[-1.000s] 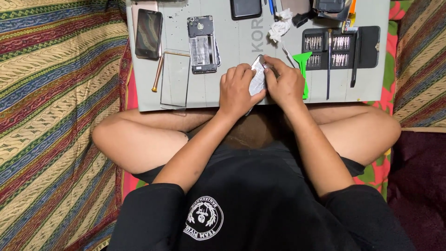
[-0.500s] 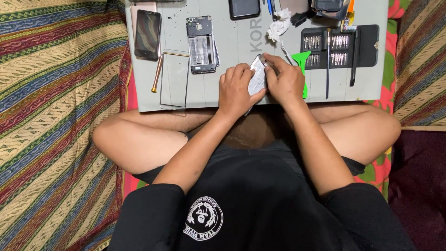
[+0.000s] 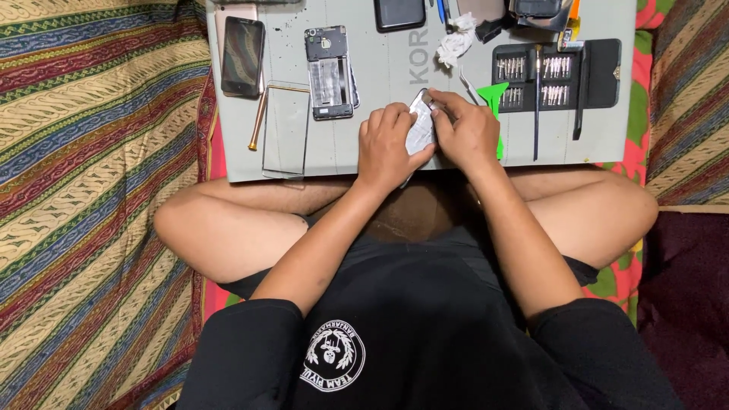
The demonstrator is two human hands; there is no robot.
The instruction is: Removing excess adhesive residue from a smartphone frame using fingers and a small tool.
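Both of my hands hold a silver phone part (image 3: 420, 127) over the near edge of a grey work mat (image 3: 380, 72). My left hand (image 3: 387, 148) wraps its left side, fingers curled over the top. My right hand (image 3: 467, 130) grips the right side, with fingertips pressed at the part's upper corner. Most of the part is hidden by my fingers.
On the mat lie a phone with a dark screen (image 3: 243, 57), an opened phone frame (image 3: 329, 72), a glass panel (image 3: 285, 129), a brass-coloured rod (image 3: 258, 120), a black bit-set case (image 3: 554, 72), a green pry tool (image 3: 495, 99), tweezers (image 3: 471, 86) and a crumpled tissue (image 3: 456, 42). Striped cloth surrounds my crossed legs.
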